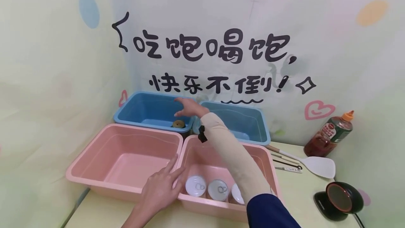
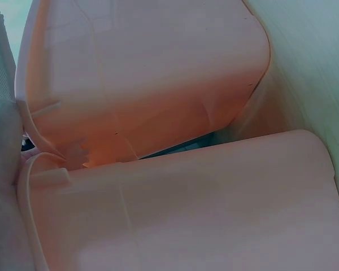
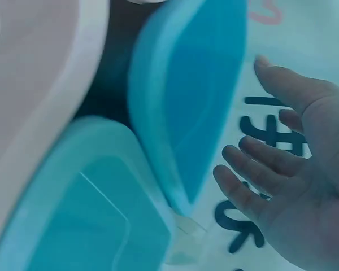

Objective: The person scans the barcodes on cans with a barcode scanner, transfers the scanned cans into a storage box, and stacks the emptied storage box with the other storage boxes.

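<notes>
My right hand (image 1: 190, 107) hovers over the right side of the left blue tub (image 1: 152, 126), fingers spread and nothing held. Below it, in that tub's near right corner, sits a round tan-brown item (image 1: 178, 124), partly hidden by the rim; its kind cannot be told. In the right wrist view the same hand (image 3: 305, 164) shows bent, parted fingers. My left hand (image 1: 161, 187) lies at the front where the left pink tub (image 1: 126, 129) and the right pink tub (image 1: 227, 205) meet, its fingers touching their rims. Several cans (image 1: 217, 190) with pull tabs stand inside the right pink tub.
A second blue tub (image 1: 265, 126) stands behind the right pink one. To the right lie a white spatula (image 1: 317, 166) and several thin utensils (image 1: 288, 164). A sauce bottle (image 1: 329, 134) with an orange cap and a black device (image 1: 340, 200) are farther right.
</notes>
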`<state>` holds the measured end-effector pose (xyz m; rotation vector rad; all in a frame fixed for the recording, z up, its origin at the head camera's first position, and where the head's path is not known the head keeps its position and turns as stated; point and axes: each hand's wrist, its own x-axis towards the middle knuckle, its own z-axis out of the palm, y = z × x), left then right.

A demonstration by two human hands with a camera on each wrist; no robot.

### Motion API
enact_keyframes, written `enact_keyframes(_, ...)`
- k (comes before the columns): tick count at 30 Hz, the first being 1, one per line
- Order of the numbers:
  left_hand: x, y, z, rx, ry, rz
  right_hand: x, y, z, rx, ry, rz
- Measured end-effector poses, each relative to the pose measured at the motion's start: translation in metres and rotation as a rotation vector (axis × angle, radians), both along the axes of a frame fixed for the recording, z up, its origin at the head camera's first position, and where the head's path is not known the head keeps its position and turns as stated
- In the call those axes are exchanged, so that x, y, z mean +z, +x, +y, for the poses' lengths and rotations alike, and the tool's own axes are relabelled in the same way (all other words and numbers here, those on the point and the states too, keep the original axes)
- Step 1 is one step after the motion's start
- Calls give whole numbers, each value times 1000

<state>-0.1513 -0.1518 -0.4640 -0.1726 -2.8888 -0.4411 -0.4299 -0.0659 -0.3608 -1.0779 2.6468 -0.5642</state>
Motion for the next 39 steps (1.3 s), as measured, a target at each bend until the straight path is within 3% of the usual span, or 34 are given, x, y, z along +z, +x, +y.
enact_keyframes(10,1,0,1,12,10,-49,40,18,32,18,-48,46)
enact_keyframes(17,2,0,0,14,14,-48,64,45,62,101,-88,104)
enact_keyframes(22,1,-1,-1,6,10,-21,71,68,85,161,-143,165)
enact_keyframes(29,-2,-1,-2,0,17,-13,59,100,123,196,-178,153)
enact_keyframes(35,0,0,-1,-6,14,-40,34,121,160,160,-190,118)
enact_keyframes(39,2,-1,-1,-10,17,-51,12,132,181,147,-171,140)
